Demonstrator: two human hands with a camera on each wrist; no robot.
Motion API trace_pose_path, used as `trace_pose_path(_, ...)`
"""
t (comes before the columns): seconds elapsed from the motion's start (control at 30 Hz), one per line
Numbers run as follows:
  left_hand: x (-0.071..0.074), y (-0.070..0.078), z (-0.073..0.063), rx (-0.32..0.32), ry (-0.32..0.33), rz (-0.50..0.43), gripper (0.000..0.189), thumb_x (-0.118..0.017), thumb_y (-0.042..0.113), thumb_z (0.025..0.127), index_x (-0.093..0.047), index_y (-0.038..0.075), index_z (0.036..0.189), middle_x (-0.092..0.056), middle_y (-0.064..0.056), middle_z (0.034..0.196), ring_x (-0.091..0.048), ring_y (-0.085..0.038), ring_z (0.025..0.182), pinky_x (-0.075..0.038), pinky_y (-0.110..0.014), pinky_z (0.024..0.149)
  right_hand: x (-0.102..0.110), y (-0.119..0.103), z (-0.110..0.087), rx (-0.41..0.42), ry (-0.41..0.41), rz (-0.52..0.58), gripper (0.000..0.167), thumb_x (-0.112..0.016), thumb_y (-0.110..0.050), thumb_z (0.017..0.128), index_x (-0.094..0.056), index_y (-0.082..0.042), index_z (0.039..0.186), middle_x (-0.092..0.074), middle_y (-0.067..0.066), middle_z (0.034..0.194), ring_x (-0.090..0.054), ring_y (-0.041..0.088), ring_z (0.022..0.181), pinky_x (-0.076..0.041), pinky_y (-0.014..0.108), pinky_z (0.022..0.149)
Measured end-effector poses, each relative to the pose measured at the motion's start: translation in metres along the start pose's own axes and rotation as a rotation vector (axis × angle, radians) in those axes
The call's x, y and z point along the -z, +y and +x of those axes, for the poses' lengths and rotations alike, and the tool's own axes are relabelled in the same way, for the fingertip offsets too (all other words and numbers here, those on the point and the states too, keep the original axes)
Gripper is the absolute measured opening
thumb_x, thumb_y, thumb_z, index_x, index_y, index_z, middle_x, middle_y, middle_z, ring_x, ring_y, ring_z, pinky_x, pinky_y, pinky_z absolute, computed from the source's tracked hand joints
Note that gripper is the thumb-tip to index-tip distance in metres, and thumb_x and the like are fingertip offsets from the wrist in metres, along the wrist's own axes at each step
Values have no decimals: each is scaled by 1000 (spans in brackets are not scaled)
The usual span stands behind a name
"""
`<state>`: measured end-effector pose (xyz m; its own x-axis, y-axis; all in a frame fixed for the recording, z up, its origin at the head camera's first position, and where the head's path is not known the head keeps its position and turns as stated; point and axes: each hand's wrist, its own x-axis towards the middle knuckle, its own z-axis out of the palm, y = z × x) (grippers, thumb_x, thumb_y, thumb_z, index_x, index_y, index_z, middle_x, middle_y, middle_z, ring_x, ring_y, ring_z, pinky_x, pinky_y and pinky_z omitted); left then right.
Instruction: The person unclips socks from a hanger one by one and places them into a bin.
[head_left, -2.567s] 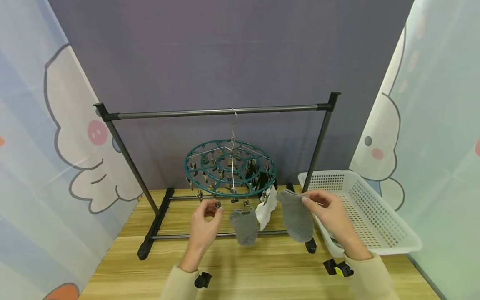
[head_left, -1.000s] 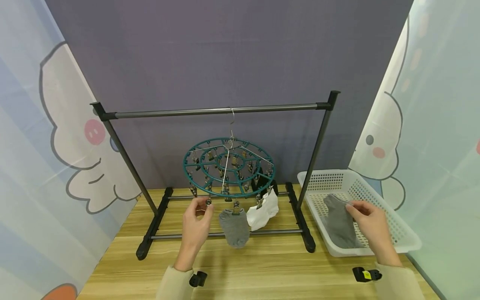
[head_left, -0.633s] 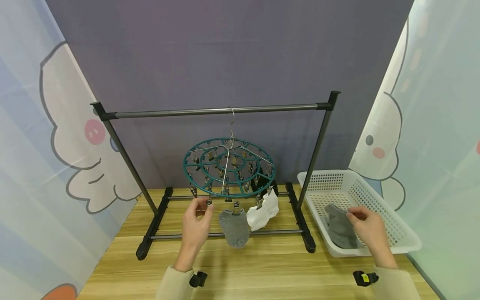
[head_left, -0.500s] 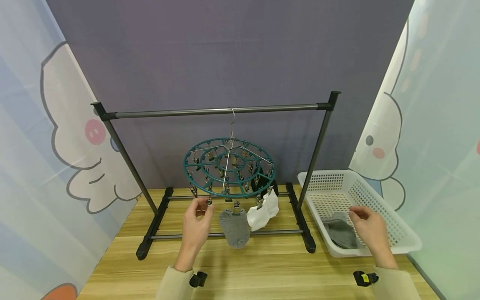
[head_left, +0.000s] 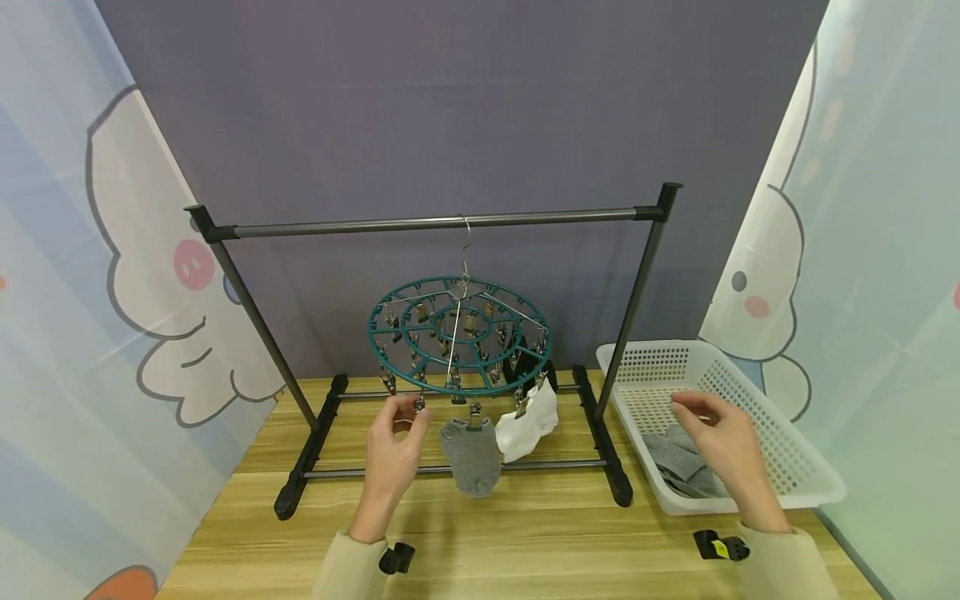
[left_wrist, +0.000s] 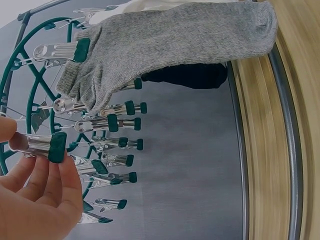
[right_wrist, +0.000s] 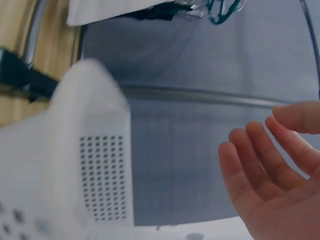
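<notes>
My left hand [head_left: 393, 454] pinches a metal clip [left_wrist: 37, 145] with green tips between thumb and fingers; the clip hangs from the round green drying hanger [head_left: 459, 390]. Nothing is in the clip's tips. To its right a grey sock [head_left: 472, 458] dangles from another clip, and a white sock [head_left: 528, 425] hangs beyond it. Black cloth [left_wrist: 187, 76] shows behind. My right hand [head_left: 723, 437], thumb and fingers loosely bent and holding nothing, is over the white basket [head_left: 813, 483]. Grey socks [head_left: 678, 462] lie in the basket, partly hidden by that hand.
The hanger hooks onto the top bar [head_left: 352, 226] of a dark metal rack whose feet [head_left: 300, 475] stand on the wooden table [head_left: 480, 542]. Several bare clips [left_wrist: 115, 203] hang around the ring. The basket stands close to the rack's right leg [head_left: 635, 300].
My right hand carried a grey sock from near the hanger to the basket and let it drop there, then lifted slightly up and left. The left hand keeps its pinch on the clip.
</notes>
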<state>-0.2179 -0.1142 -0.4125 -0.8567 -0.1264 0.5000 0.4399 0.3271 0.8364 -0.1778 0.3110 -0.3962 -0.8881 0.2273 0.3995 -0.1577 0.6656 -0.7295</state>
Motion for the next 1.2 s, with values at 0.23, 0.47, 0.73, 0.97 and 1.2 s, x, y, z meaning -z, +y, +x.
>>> trace_pose_path(0.23,0,0,0,-4,1,9,20,-66,13,101,-68,4,119,-62,-8,99,-60,-21,91,-52,-34,84,-5,-23,2,84,-17,68,30,-67,-27,101,-71,-6,122,-70,6,111,-58,-11,93,-49,13,76)
trace_pose_path(0.47,1,3,0,11,-20,12,23,-64,12,101,-66,3,122,-62,-9,103,-60,-22,94,-51,-36,87,-18,-43,3,152,-36,143,24,-70,-18,98,-73,-6,118,-71,7,109,-62,-5,92,-49,12,78)
trace_pose_path(0.73,0,1,0,-9,-17,-6,21,-65,13,101,-66,4,120,-62,-9,101,-60,-21,93,-52,-34,86,-33,-62,0,171,-94,235,23,-70,-16,98,-72,-5,119,-70,12,113,-64,-1,95,-50,13,82)
trace_pose_path(0.97,-1,1,0,-23,-25,-6,21,-65,14,101,-66,4,120,-61,-9,101,-60,-21,92,-52,-34,85,-46,-70,0,203,-115,261,21,-71,-16,98,-73,-5,115,-71,10,109,-67,5,94,-53,16,82)
trace_pose_path(1.2,2,2,2,-19,-28,-13,20,-65,14,101,-67,4,119,-60,-8,99,-59,-21,91,-52,-34,85,-60,-75,-4,259,-157,319,17,-70,-8,97,-73,-3,113,-72,10,105,-67,8,90,-54,19,80)
